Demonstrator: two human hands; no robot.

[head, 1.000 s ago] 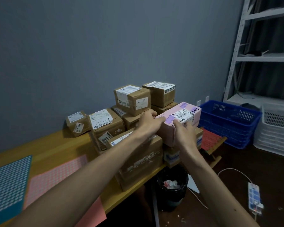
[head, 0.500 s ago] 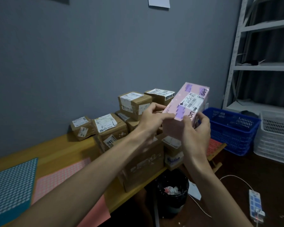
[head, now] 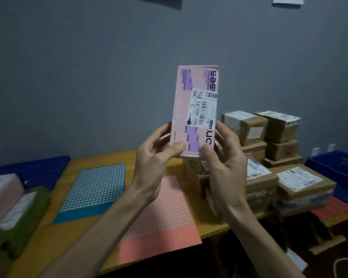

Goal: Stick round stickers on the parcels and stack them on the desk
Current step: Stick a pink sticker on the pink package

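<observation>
Parcels of brown cardboard [head: 301, 183] are stacked at the right of the wooden desk [head: 54, 233], before a grey wall [head: 88, 77]. A blue crate [head: 333, 167] sits at the right edge; what it holds cannot be told. A salmon sticker sheet [head: 161, 217] and a teal sticker sheet [head: 94, 191] lie flat in the lower middle, with a blurred green parcel [head: 26, 217] at lower left. Mid-frame, a pink parcel [head: 183, 109] stands upright above the desk, its white shipping label [head: 203, 109] facing the camera. The left hand [head: 155, 157] and right hand [head: 225, 157] pinch its bottom corners, thumbs in front, and most of it rises above the grip.
</observation>
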